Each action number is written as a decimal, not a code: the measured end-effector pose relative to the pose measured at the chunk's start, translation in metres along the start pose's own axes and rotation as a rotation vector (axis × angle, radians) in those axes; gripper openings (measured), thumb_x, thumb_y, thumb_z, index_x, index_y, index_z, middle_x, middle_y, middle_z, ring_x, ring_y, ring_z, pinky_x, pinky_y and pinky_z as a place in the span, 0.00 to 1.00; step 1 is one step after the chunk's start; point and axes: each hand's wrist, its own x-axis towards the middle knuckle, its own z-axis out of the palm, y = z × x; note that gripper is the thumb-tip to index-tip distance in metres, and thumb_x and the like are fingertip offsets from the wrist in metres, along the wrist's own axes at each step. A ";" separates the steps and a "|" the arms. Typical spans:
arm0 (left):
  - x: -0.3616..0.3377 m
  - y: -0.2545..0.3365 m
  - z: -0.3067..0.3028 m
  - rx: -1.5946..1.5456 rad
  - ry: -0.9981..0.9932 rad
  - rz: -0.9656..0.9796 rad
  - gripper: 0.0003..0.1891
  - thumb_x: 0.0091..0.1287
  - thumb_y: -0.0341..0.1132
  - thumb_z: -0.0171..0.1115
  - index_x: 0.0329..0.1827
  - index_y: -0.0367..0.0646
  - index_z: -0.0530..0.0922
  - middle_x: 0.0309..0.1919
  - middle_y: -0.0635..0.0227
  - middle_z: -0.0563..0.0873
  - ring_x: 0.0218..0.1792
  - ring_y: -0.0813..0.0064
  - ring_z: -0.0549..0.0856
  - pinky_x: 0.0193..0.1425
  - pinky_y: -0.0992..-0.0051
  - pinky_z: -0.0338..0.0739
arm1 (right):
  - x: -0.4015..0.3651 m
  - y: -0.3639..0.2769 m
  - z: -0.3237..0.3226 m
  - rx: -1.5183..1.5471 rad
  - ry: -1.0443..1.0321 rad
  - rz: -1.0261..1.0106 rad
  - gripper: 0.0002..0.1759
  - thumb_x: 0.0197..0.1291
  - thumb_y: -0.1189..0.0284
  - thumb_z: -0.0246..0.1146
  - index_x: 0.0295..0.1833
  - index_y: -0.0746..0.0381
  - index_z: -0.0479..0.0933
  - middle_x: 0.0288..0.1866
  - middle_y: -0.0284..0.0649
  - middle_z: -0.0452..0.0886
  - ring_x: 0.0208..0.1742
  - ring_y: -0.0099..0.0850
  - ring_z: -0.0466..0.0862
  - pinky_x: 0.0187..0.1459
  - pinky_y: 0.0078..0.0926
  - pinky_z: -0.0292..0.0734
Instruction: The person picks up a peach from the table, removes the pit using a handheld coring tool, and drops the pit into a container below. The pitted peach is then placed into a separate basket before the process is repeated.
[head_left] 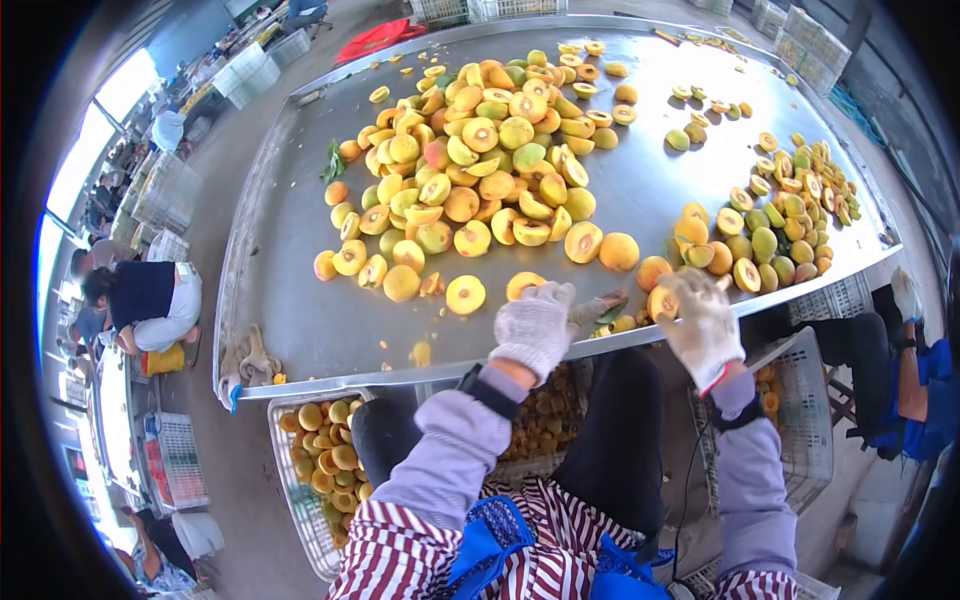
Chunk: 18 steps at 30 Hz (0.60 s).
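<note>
My left hand [535, 325], in a pale knitted glove, is closed at the near edge of the metal table [290, 330]. What its curled fingers hold, if anything, is hidden. A halved apricot [523, 285] lies just beyond it, and a brownish object [597, 308] with a green leaf is at its right. My right hand [703, 325], also gloved, has its fingers closed around a cut apricot [662, 303]. Beyond my hands rises a large pile of yellow-orange apricots [460, 160], many halved with pits showing. A smaller heap [770, 240] lies by the right hand.
Under the table edge stand a white crate [300, 500] of fruit at left and another crate [800, 400] at right. Crumpled gloves [250, 358] lie at the table's left corner. A person [900, 370] sits close on the right; others work farther left.
</note>
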 end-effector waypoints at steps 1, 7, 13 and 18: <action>0.003 0.008 0.003 0.099 -0.110 -0.033 0.22 0.59 0.46 0.70 0.56 0.51 0.82 0.53 0.63 0.86 0.59 0.59 0.83 0.56 0.59 0.81 | -0.005 -0.013 0.003 0.132 -0.006 -0.034 0.22 0.52 0.71 0.69 0.55 0.59 0.79 0.56 0.45 0.82 0.65 0.44 0.77 0.66 0.42 0.71; 0.015 0.002 -0.019 -0.040 -0.272 -0.009 0.17 0.60 0.45 0.69 0.50 0.49 0.84 0.47 0.61 0.87 0.51 0.57 0.85 0.55 0.59 0.80 | 0.015 -0.037 0.042 0.083 -0.005 -0.233 0.20 0.52 0.71 0.70 0.53 0.58 0.79 0.55 0.40 0.83 0.63 0.42 0.79 0.66 0.40 0.71; 0.007 -0.019 -0.044 -0.861 -0.037 -0.133 0.23 0.61 0.47 0.69 0.56 0.47 0.83 0.49 0.55 0.86 0.54 0.55 0.84 0.61 0.58 0.78 | 0.017 -0.038 0.045 0.039 -0.175 -0.195 0.16 0.51 0.70 0.72 0.47 0.56 0.79 0.40 0.38 0.85 0.43 0.40 0.83 0.52 0.41 0.76; 0.040 -0.062 -0.006 0.026 0.106 -0.196 0.26 0.71 0.49 0.57 0.66 0.44 0.77 0.59 0.52 0.83 0.57 0.53 0.84 0.64 0.58 0.76 | -0.011 -0.065 0.028 0.337 0.082 -0.063 0.15 0.53 0.73 0.72 0.47 0.57 0.80 0.33 0.42 0.83 0.35 0.44 0.84 0.40 0.40 0.79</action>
